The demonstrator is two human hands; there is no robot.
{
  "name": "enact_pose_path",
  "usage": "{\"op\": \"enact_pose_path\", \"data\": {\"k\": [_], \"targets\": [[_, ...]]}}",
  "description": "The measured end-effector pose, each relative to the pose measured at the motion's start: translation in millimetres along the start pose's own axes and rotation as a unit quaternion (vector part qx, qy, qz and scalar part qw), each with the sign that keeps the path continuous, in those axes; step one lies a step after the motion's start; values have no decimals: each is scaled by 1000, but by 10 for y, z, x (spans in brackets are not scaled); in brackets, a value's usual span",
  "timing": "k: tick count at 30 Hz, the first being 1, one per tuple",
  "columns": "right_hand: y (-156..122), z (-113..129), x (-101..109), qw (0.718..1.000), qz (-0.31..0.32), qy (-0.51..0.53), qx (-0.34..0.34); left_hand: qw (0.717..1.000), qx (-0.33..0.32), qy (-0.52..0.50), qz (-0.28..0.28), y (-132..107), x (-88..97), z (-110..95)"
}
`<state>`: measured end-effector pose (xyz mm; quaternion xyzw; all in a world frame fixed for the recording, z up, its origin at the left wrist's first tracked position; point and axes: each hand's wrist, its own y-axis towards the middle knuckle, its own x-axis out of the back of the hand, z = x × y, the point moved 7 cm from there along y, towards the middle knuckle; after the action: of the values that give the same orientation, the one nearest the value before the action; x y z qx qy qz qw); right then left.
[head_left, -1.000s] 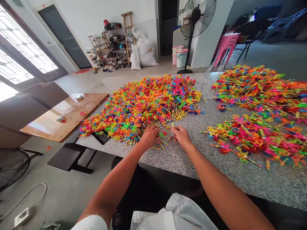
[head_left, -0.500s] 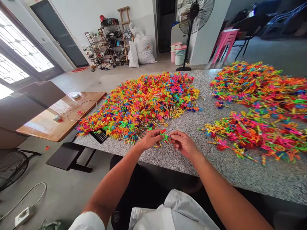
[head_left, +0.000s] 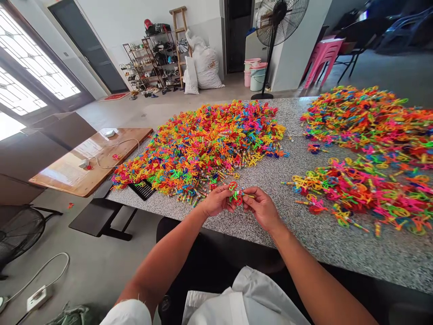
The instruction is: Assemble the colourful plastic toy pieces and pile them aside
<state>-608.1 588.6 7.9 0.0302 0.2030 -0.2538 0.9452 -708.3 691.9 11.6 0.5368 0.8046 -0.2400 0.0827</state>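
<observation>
Above the near edge of the speckled table, my left hand [head_left: 216, 201] pinches a small cluster of red and green looped plastic pieces [head_left: 234, 193]. My right hand [head_left: 261, 208] is closed by its fingertips on a short yellow patterned stick [head_left: 249, 195], which meets the cluster. Whether the stick and loops are joined cannot be made out. Just beyond my hands lies a large heap of bright plastic loops and short patterned sticks [head_left: 203, 149]. A smaller group of loops with sticks [head_left: 352, 185] spreads to the right of my right hand.
Another heap [head_left: 365, 117] lies at the far right of the granite-look table [head_left: 270, 176]. A black slotted tray [head_left: 145, 189] sits at the left edge, partly under the loops. Beyond are a wooden board [head_left: 67, 174], a standing fan [head_left: 270, 45] and white sacks [head_left: 204, 67].
The looped pieces between my hands have turned and show more red and green. The yellow stick now shows in my right fingertips. The view has shifted slightly.
</observation>
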Motion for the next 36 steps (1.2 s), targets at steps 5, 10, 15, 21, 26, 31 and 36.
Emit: {"op": "enact_pose_path", "data": {"k": [5,10,15,21,26,31,36], "targets": [[-3,41,-25,999,0,-44,26,1000,13,-18,12,0,20,27],[3,38,6,999,-10,-37,19,999,13,-30,21,-7,-7,21],[-11,20,60,998,14,-59,12,999,34,3,30,-27,-63,-11],[-65,118,100,995,46,-88,17,995,46,50,71,-101,-164,-129],[-101,215,150,978,55,-194,50,988,45,132,71,-68,-144,-93],[-153,110,214,948,80,-306,45,966,49,251,41,65,-124,160],[-126,315,919,943,-91,-319,24,856,-73,496,-128,217,179,-268]]}}
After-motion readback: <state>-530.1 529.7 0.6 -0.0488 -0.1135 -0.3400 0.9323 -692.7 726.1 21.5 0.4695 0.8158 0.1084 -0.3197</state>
